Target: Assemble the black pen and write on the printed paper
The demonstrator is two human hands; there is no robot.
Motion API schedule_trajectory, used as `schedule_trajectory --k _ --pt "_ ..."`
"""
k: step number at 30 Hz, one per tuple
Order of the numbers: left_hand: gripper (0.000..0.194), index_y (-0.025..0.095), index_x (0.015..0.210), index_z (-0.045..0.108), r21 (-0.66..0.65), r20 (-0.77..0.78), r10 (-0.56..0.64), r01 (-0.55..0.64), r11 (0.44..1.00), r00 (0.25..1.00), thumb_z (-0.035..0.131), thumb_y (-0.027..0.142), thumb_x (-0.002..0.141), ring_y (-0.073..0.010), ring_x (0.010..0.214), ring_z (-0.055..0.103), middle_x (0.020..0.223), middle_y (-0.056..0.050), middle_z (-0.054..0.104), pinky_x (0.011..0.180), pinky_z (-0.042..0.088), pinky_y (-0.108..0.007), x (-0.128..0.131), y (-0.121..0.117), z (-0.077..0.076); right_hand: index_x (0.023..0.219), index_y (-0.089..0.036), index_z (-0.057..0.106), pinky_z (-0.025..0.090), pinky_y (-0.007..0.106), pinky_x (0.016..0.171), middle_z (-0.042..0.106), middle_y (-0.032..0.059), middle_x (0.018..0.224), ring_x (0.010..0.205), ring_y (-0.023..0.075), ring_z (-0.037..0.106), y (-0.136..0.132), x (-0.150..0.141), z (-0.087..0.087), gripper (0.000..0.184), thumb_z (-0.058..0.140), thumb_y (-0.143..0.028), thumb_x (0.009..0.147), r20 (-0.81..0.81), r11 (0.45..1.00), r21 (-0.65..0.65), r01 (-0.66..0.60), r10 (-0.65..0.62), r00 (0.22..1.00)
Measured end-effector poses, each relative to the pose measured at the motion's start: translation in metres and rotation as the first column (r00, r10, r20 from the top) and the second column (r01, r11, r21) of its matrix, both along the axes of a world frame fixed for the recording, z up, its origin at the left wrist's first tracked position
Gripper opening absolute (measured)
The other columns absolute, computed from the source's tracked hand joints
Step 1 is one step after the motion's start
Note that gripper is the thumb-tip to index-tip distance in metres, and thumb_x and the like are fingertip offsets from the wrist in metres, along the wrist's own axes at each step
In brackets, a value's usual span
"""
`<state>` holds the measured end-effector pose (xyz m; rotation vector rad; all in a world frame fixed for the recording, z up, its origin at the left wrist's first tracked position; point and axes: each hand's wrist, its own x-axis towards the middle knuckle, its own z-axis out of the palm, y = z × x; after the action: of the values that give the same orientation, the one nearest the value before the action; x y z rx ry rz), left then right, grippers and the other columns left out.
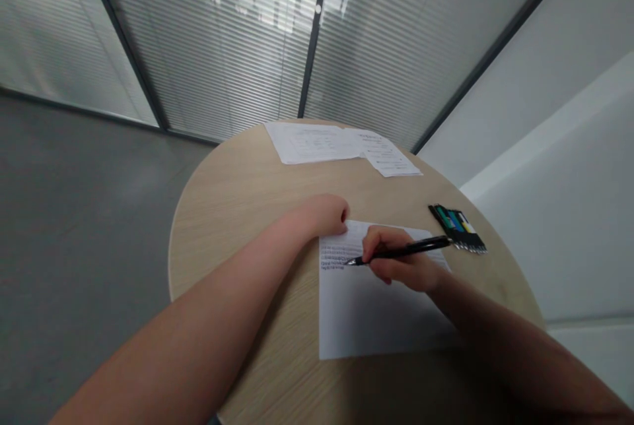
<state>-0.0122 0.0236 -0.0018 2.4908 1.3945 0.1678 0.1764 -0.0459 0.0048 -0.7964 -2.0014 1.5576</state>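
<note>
A white sheet of paper [366, 313] lies on the round wooden table [232, 207], with a few lines of writing at its top left. My right hand [399, 263] grips a black pen [411, 249], its tip touching the paper near the written lines. My left hand [324, 214] is curled into a loose fist and rests on the sheet's top left corner, pressing it down.
Two more printed sheets [317, 142] lie at the table's far edge. A pack of coloured sticky tabs [458, 227] sits to the right of the pen. Frosted glass partitions [238, 35] and grey floor [74, 200] surround the table.
</note>
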Motion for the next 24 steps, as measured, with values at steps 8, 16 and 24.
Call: schedule_trajectory --k 8,16,24 --pt "0.021 0.023 0.086 0.069 0.015 -0.02 -0.035 0.035 0.999 0.999 0.059 0.036 0.071 -0.0212 0.075 0.062 0.083 -0.004 0.07 0.059 0.043 -0.028 -0.002 -0.001 -0.001 0.059 -0.017 0.052 0.032 0.025 0.055 0.049 -0.0003 0.057 0.058 0.0124 0.043 0.006 -0.012 -0.025 0.013 0.045 -0.016 0.069 0.045 0.942 0.329 0.068 -0.087 0.995" --pt "0.021 0.023 0.086 0.069 0.01 -0.02 -0.027 0.028 1.0 0.999 0.058 0.035 0.072 -0.0204 0.076 0.062 0.085 -0.004 0.07 0.062 0.044 -0.028 -0.002 -0.004 0.002 0.059 -0.017 0.051 0.03 0.025 0.054 0.049 -0.0007 0.056 0.055 0.0119 0.042 0.004 -0.009 -0.031 0.015 0.043 -0.017 0.071 0.058 0.907 0.414 0.077 -0.11 0.992" --pt "0.022 0.023 0.087 0.069 0.006 -0.016 -0.021 0.021 1.0 1.0 0.058 0.035 0.072 -0.021 0.078 0.062 0.086 -0.005 0.07 0.063 0.045 -0.028 -0.002 -0.003 0.0 0.058 -0.016 0.051 0.029 0.025 0.053 0.048 -0.0013 0.054 0.054 0.0109 0.042 0.004 -0.011 -0.03 0.015 0.043 -0.014 0.07 0.081 0.902 0.424 0.077 -0.123 0.989"
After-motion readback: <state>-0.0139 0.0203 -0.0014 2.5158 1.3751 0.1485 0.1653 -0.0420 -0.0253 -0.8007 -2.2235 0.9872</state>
